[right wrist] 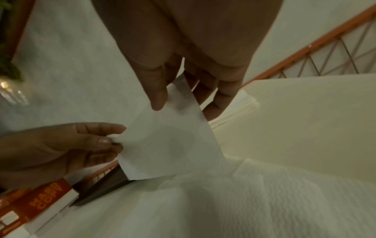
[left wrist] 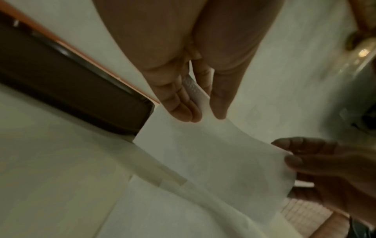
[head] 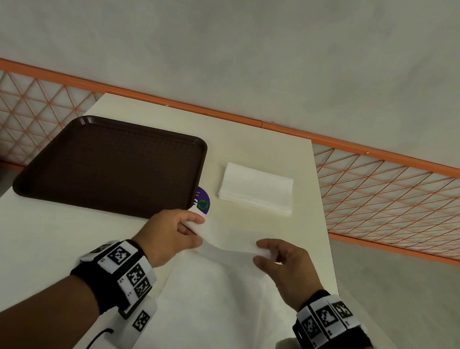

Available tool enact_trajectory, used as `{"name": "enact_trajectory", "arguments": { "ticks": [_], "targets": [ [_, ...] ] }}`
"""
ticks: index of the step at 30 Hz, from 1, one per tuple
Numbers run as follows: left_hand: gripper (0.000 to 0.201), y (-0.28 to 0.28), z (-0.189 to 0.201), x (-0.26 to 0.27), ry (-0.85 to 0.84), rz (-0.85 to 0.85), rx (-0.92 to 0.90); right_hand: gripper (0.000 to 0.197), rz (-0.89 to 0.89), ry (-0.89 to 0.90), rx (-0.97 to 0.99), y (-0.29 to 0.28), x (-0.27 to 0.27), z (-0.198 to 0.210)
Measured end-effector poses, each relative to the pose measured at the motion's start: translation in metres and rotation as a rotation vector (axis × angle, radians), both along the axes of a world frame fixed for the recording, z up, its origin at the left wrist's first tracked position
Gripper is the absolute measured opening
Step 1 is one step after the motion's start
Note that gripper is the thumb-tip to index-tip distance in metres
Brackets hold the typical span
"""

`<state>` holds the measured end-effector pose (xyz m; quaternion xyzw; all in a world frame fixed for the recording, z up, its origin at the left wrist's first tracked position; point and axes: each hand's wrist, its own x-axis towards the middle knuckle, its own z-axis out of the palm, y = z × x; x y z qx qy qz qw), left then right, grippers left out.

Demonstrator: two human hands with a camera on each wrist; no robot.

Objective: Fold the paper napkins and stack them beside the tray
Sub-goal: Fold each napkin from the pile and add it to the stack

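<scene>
A thin white paper napkin (head: 228, 238) is held up off the cream table (head: 254, 143), its lower part draping toward me over more white napkin sheets (head: 219, 312). My left hand (head: 190, 228) pinches its left edge between thumb and fingers; the same pinch shows in the left wrist view (left wrist: 203, 111). My right hand (head: 262, 252) pinches the right edge, thumb on top (right wrist: 162, 103). A stack of folded napkins (head: 256, 189) lies on the table just right of the dark brown tray (head: 113, 164), beyond both hands.
A purple round sticker (head: 203, 199) shows on the table between tray and stack. An orange lattice railing (head: 402, 195) runs behind and right of the table. An orange box marked HARD COPY (right wrist: 40, 204) sits past the table's left side.
</scene>
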<state>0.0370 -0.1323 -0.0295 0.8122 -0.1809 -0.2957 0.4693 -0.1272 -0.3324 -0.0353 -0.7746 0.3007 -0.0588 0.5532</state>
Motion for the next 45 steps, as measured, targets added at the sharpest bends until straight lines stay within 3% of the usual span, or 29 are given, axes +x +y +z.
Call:
{"name": "enact_trajectory", "arguments": {
  "ticks": [4, 8, 14, 17, 23, 33, 41, 45],
  "targets": [
    [0.022, -0.004, 0.0, 0.002, -0.297, -0.058, 0.094, 0.018, -0.033, 0.019, -0.116, 0.002, 0.007, 0.0],
    [0.012, -0.005, 0.0, 0.002, -0.404, -0.059, 0.148, 0.014, 0.011, 0.059, -0.296, 0.001, 0.009, 0.005],
    [0.015, -0.001, 0.002, 0.004, -0.358, -0.022, 0.101, 0.013, 0.058, 0.058, -0.351, -0.003, 0.006, 0.012],
    [0.012, -0.001, 0.003, 0.004, -0.352, -0.045, 0.063, 0.008, 0.044, 0.016, -0.222, -0.005, 0.005, 0.014],
    [0.008, -0.005, -0.009, -0.006, -0.18, -0.013, -0.038, 0.011, -0.032, -0.013, -0.032, -0.01, 0.003, 0.004],
    [0.02, -0.015, -0.065, -0.016, -0.074, -0.038, 0.313, 0.018, 0.04, 0.377, -0.13, -0.015, 0.005, -0.041],
    [0.014, -0.013, -0.076, -0.001, 0.073, 0.115, 0.296, 0.013, -0.032, 0.493, -0.159, -0.023, 0.02, -0.05],
    [0.015, -0.015, -0.076, 0.001, -0.019, 0.091, 0.337, 0.015, -0.013, 0.5, -0.25, -0.029, 0.017, -0.053]
  ]
}}
